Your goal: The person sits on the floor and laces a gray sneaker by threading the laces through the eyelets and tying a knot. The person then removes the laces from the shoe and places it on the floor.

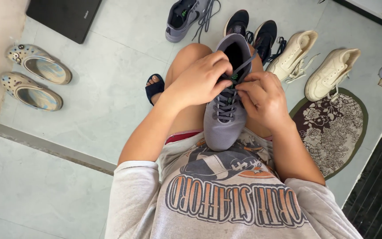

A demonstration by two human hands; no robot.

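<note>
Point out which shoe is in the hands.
The grey sneaker on the lap, laces pinched by left hand and right hand; all other shoes lie on the floor.

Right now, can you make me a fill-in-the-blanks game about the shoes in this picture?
1. Both hands, left hand and right hand, work the laces of a ____ sneaker on the lap.
2. The two white sneakers lie next to an oval ____ with flowers.
3. The pair of clogs lies by the ____ wall.
4. The matching grey sneaker lies on the ____.

Missing words: grey; rug; left; floor
</note>
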